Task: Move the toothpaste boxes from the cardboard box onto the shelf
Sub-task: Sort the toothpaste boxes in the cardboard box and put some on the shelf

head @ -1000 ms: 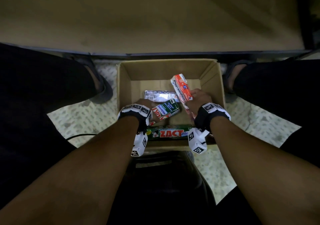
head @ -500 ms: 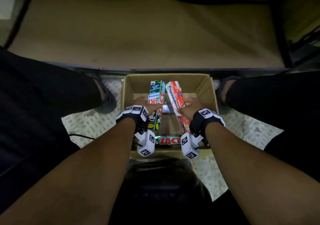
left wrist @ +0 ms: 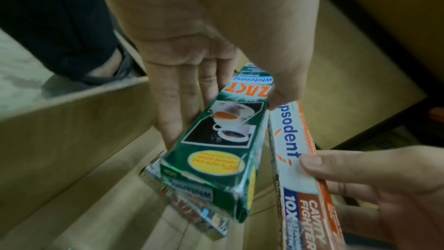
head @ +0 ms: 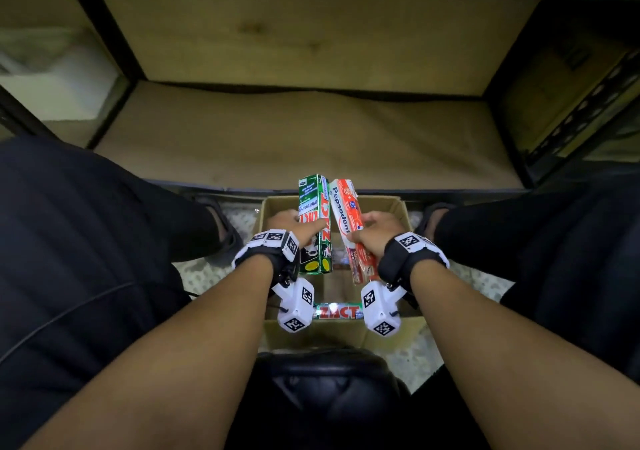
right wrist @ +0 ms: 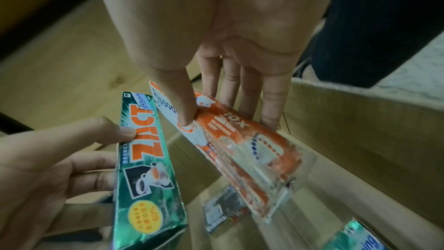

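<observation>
The cardboard box [head: 381,333] sits on the pale patterned floor [head: 485,285] before the shelf [head: 311,144].

The right hand [right wrist: 216,31] reaches down from the top of the view, its grip on an orange Pepsodent box [right wrist: 230,140]: the thumb [right wrist: 185,105] presses the white face while the fingers [right wrist: 271,102] lie behind it. Just left of it, the left hand [right wrist: 48,168] pinches a green ZACT box [right wrist: 146,174], thumb on its printed face. The two boxes nearly meet at their far ends and spread apart nearer the camera. Below them lies the cardboard box [right wrist: 360,121], with a silvery toothpaste box [right wrist: 221,214] blurred on its floor and another green box [right wrist: 360,239] at the lower right.
</observation>
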The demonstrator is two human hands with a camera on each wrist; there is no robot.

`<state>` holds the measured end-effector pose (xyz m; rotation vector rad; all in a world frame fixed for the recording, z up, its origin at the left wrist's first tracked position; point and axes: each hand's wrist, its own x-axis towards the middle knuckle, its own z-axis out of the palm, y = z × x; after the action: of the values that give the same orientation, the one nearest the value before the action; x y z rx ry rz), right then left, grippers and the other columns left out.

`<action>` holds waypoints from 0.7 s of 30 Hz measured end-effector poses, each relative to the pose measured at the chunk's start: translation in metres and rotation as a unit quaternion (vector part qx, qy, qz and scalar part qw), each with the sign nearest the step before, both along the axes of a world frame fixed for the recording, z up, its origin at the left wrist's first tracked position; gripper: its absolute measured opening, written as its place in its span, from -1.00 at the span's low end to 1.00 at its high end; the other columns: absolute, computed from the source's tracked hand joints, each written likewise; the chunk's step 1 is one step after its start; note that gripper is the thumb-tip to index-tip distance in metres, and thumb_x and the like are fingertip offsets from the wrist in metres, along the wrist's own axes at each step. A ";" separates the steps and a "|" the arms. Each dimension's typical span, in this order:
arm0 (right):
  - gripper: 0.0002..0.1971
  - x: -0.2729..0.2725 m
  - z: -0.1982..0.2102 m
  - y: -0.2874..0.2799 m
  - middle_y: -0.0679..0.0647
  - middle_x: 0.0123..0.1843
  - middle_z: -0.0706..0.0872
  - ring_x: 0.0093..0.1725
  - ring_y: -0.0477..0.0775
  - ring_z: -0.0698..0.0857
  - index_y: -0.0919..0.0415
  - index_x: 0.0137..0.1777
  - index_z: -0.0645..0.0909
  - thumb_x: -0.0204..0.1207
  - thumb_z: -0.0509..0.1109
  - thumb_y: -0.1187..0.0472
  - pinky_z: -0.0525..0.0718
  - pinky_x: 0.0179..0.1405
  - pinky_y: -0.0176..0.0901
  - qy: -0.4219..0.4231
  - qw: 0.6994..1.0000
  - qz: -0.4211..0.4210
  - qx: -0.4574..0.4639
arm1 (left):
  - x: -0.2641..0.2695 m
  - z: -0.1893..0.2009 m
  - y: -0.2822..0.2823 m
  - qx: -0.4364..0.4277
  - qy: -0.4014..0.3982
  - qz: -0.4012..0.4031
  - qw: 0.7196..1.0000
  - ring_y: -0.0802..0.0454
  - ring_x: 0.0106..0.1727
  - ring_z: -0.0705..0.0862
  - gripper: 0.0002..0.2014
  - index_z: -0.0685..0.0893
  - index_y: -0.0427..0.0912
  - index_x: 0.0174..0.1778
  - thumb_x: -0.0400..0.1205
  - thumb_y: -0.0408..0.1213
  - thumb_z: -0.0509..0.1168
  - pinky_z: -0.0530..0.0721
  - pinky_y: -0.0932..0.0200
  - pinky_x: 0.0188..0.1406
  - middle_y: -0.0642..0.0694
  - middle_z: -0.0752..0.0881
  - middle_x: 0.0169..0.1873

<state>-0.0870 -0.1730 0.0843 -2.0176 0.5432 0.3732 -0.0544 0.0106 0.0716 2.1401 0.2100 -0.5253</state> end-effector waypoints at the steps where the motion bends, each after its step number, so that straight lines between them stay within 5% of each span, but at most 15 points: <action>1: -0.78 -0.001 0.008 -0.001 -0.02 -0.02 0.81 -0.09 -0.02 0.81 -0.01 -0.07 0.65 0.43 0.59 0.30 0.77 0.00 -0.08 -0.007 1.000 0.000 -0.001 | -0.002 0.009 0.000 0.001 -0.012 -0.002 1.000 0.10 -0.26 0.80 -0.67 0.72 -0.04 -0.17 0.48 0.17 0.43 0.79 0.17 -0.26 0.05 0.82 -0.27; 4: -0.76 -0.004 0.037 -0.001 -0.06 -0.09 0.83 -0.10 -0.01 0.83 -0.08 -0.20 0.64 0.40 0.60 0.27 0.77 0.10 0.03 -0.028 1.000 -0.001 -0.002 | -0.005 0.040 0.000 0.008 -0.056 -0.006 0.998 0.11 -0.25 0.80 -0.62 0.73 -0.03 -0.13 0.46 0.23 0.41 0.78 0.18 -0.26 0.07 0.82 -0.28; 9: -0.76 -0.005 0.099 -0.001 -0.05 -0.03 0.82 -0.09 -0.04 0.81 -0.05 -0.04 0.64 0.39 0.61 0.21 0.77 0.07 -0.06 -0.106 0.994 -0.006 0.003 | -0.001 0.110 -0.002 0.005 -0.132 -0.024 0.991 0.22 -0.37 0.70 -0.72 0.63 -0.01 -0.17 0.52 0.14 0.41 0.72 0.27 -0.45 0.07 0.79 -0.27; 13: -0.80 -0.001 0.163 -0.003 -0.03 -0.04 0.84 -0.11 -0.05 0.82 -0.05 -0.02 0.68 0.42 0.58 0.19 0.78 0.00 -0.08 -0.174 0.985 -0.006 0.015 | 0.010 0.182 -0.001 0.029 -0.212 -0.048 0.976 0.31 -0.45 0.64 -0.70 0.59 0.01 -0.22 0.56 0.17 0.38 0.48 0.47 -0.70 0.09 0.77 -0.27; 17: -0.70 0.013 0.229 -0.010 -0.05 0.01 0.83 -0.08 -0.06 0.82 -0.02 0.14 0.70 0.42 0.58 0.12 0.78 0.04 -0.05 -0.237 0.971 0.000 0.009 | 0.023 0.249 0.001 0.010 -0.279 -0.040 0.959 0.37 -0.57 0.65 -0.68 0.63 -0.04 -0.16 0.54 0.15 0.41 0.57 0.40 -0.66 0.08 0.74 -0.33; 21: -0.82 0.029 0.291 -0.017 -0.05 0.00 0.84 -0.06 0.01 0.83 -0.14 -0.12 0.66 0.36 0.59 0.10 0.79 0.09 0.09 -0.292 0.956 -0.002 0.001 | 0.036 0.312 0.005 0.047 -0.350 -0.037 0.935 0.22 -0.39 0.69 -0.68 0.61 0.01 -0.19 0.52 0.19 0.40 0.81 0.11 -0.26 0.08 0.73 -0.32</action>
<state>-0.0575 -0.1897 0.3751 -1.9964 0.1731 -0.2290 -0.0187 0.0159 0.3838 2.2936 -0.2525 0.2312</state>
